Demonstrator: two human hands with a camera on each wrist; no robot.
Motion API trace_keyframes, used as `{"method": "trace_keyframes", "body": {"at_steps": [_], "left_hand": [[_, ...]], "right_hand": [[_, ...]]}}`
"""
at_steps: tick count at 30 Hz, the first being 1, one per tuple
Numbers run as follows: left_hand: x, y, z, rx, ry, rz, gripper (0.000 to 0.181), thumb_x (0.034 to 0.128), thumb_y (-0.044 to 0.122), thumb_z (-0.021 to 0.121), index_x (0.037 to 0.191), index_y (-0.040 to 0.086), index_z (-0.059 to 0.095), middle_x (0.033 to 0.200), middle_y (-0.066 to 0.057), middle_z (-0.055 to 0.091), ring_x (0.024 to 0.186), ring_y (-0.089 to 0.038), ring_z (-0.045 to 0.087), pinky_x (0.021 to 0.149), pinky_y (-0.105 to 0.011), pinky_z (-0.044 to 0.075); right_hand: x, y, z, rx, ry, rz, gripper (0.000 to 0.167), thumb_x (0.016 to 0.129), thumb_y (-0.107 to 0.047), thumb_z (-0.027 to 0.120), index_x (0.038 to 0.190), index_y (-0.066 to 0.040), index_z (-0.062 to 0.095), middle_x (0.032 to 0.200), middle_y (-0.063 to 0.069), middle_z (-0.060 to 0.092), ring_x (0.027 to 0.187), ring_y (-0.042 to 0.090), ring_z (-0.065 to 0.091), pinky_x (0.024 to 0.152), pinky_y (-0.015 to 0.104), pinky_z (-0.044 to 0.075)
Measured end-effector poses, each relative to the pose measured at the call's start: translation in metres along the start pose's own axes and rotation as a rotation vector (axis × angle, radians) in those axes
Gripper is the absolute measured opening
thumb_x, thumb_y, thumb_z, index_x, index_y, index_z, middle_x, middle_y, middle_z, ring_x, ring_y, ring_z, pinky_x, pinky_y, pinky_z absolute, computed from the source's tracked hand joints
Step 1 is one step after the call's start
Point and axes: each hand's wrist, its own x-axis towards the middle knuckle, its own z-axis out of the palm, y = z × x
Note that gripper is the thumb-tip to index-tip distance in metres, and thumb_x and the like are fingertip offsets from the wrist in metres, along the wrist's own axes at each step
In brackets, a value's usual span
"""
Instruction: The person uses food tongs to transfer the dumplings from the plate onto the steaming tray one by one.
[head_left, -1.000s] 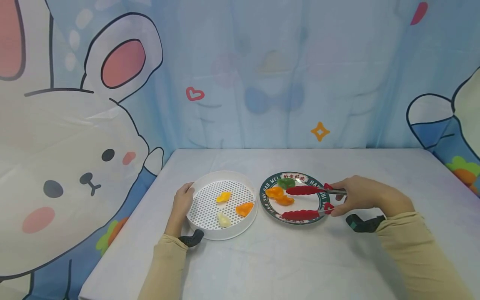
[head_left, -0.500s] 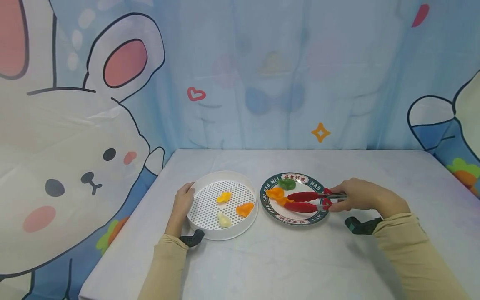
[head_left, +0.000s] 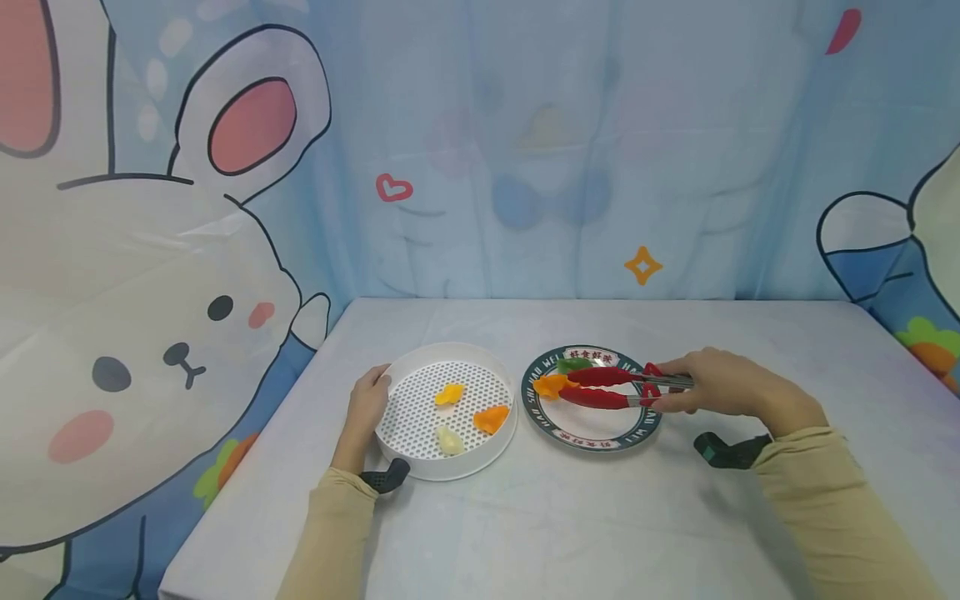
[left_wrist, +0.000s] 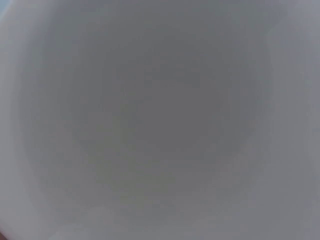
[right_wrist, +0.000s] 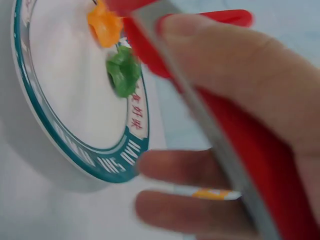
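Observation:
In the head view, my left hand (head_left: 367, 404) grips the left side of a round white steamer tray (head_left: 392, 465) with a perforated bottom. On it lie a yellow dumpling (head_left: 449, 394), an orange dumpling (head_left: 491, 419) and a pale dumpling (head_left: 450, 441). My right hand (head_left: 720, 383) holds red-tipped metal tongs (head_left: 596, 399) over a green-rimmed plate (head_left: 592, 443). Their tips are close together beside orange dumplings (head_left: 551, 386); whether they pinch one I cannot tell. Partly behind the tongs is a green dumpling (head_left: 574, 364), plainer in the right wrist view (right_wrist: 123, 71).
Tray and plate stand side by side on a white-covered table (head_left: 525, 525). Behind it hangs a blue curtain (head_left: 480, 150) with cartoon prints. A blurred pale surface fills the left wrist view.
The tongs narrowed, then moved up and slightly left over the plate. The lower orange dumpling no longer shows in its former place. My left hand and the tray stayed put.

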Motion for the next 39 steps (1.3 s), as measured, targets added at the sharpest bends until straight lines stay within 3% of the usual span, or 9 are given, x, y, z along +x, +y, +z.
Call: {"method": "trace_keyframes", "body": {"at_steps": [7, 13, 19, 26, 33, 39], "left_hand": [[-0.002, 0.002, 0.0, 0.002, 0.006, -0.01, 0.043, 0.1015, 0.025, 0.033, 0.138, 0.009, 0.047, 0.142, -0.013, 0.049, 0.136, -0.031, 0.041, 0.115, -0.048, 0.032], [-0.002, 0.0, 0.0, 0.009, 0.002, -0.005, 0.043, 0.1012, 0.024, 0.033, 0.139, 0.008, 0.046, 0.143, -0.014, 0.048, 0.137, -0.032, 0.04, 0.115, -0.049, 0.031], [-0.001, 0.001, 0.001, 0.016, 0.008, -0.016, 0.043, 0.1009, 0.024, 0.033, 0.139, 0.009, 0.046, 0.143, -0.013, 0.048, 0.137, -0.031, 0.04, 0.115, -0.048, 0.031], [-0.001, 0.001, 0.001, 0.016, 0.009, -0.009, 0.043, 0.1011, 0.025, 0.033, 0.139, 0.009, 0.046, 0.143, -0.013, 0.048, 0.137, -0.031, 0.04, 0.115, -0.048, 0.032], [-0.001, 0.001, 0.001, 0.002, 0.01, 0.006, 0.043, 0.1012, 0.025, 0.034, 0.138, 0.008, 0.047, 0.142, -0.014, 0.048, 0.136, -0.032, 0.041, 0.115, -0.048, 0.032], [-0.002, 0.003, 0.001, 0.012, 0.014, 0.006, 0.043, 0.1009, 0.024, 0.033, 0.139, 0.008, 0.046, 0.142, -0.014, 0.048, 0.136, -0.031, 0.041, 0.115, -0.048, 0.032]], "right_hand": [[0.008, -0.016, 0.006, -0.065, 0.255, -0.062, 0.094, 0.069, -0.077, 0.06, 0.132, -0.007, 0.056, 0.093, 0.007, 0.069, 0.074, 0.016, 0.053, 0.051, 0.023, 0.038], [0.012, -0.05, 0.015, -0.088, 0.395, -0.152, 0.076, 0.076, -0.061, 0.068, 0.131, -0.011, 0.058, 0.086, 0.001, 0.07, 0.068, 0.013, 0.052, 0.051, 0.02, 0.039], [0.02, -0.074, 0.034, -0.139, 0.554, -0.259, 0.062, 0.073, -0.048, 0.078, 0.124, -0.016, 0.063, 0.083, -0.002, 0.073, 0.06, 0.006, 0.054, 0.052, 0.017, 0.04], [0.025, -0.084, 0.052, -0.16, 0.561, -0.314, 0.059, 0.073, -0.047, 0.078, 0.123, -0.017, 0.064, 0.089, -0.003, 0.074, 0.051, 0.0, 0.046, 0.046, 0.014, 0.035], [0.027, -0.089, 0.059, -0.155, 0.489, -0.282, 0.064, 0.074, -0.051, 0.076, 0.127, -0.02, 0.062, 0.091, -0.004, 0.073, 0.058, 0.003, 0.051, 0.052, 0.015, 0.041], [0.029, -0.089, 0.06, -0.156, 0.457, -0.268, 0.067, 0.072, -0.055, 0.076, 0.128, -0.022, 0.061, 0.089, -0.005, 0.072, 0.055, 0.001, 0.048, 0.051, 0.015, 0.04]]}}
